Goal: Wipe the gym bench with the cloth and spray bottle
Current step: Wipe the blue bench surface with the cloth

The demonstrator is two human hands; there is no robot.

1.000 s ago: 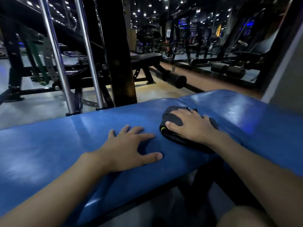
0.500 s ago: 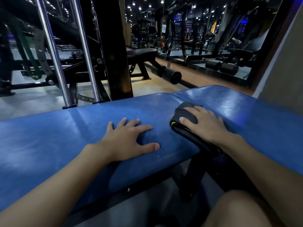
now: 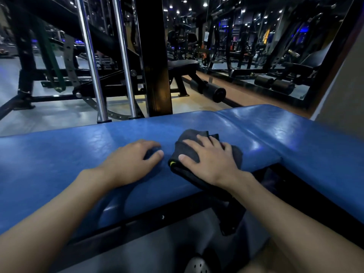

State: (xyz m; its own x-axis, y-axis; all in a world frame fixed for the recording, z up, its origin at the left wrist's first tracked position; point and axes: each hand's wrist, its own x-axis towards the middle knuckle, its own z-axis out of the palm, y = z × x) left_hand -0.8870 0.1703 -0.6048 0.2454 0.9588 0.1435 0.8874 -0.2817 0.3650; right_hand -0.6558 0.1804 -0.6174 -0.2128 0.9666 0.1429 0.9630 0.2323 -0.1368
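The right hand (image 3: 210,160) lies flat on the folded dark grey cloth (image 3: 189,152), fingers straight and spread, pressing it onto the blue bench pad (image 3: 59,154). The cloth's long axis runs across the pad's width, and its near end drapes over the near edge. Just beside it, the left hand (image 3: 130,164) rests on the pad, fingers loosely curled, holding nothing. The bench runs left to right. Behind it stand chrome rods (image 3: 89,56) and a black upright post (image 3: 155,56).

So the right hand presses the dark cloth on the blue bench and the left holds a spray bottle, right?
No. The head view shows the left hand resting on the blue bench and holding nothing. The right hand does press the dark cloth.
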